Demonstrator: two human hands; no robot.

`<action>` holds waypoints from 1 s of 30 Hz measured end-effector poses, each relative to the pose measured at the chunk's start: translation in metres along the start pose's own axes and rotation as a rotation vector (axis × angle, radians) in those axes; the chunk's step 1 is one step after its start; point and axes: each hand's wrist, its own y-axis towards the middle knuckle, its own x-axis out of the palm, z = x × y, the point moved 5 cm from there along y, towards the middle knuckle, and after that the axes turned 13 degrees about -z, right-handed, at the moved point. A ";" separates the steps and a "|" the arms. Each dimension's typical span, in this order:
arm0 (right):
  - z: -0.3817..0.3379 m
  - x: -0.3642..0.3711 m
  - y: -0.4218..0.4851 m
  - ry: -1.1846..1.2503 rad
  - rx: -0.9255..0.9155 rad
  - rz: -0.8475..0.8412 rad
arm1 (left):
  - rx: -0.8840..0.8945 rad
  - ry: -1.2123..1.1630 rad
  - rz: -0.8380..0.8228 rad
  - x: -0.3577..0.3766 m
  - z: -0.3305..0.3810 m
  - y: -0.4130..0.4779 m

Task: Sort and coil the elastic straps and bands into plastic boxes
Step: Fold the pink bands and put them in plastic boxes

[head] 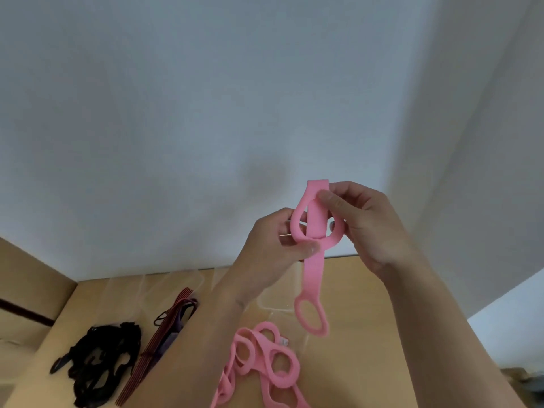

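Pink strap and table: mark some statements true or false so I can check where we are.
1. Both the left hand and the right hand grip the pink strap in the air. True.
2. The pink strap lies coiled in a plastic box. False: it hangs from the hands above the table.
3. A black lace bundle lies on the table's left side. True.
4. The striped strap is green. False: it is dark red and black.
5. More pink loops lie piled on the table. True.
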 end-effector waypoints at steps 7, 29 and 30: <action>0.008 -0.011 0.020 -0.078 0.021 -0.032 | -0.037 -0.051 0.070 0.006 -0.013 0.010; 0.010 -0.020 0.029 -0.131 -0.040 -0.053 | -0.062 -0.118 0.076 0.017 -0.039 0.011; 0.010 -0.020 0.028 -0.134 -0.045 -0.043 | -0.058 -0.126 0.070 0.018 -0.040 0.012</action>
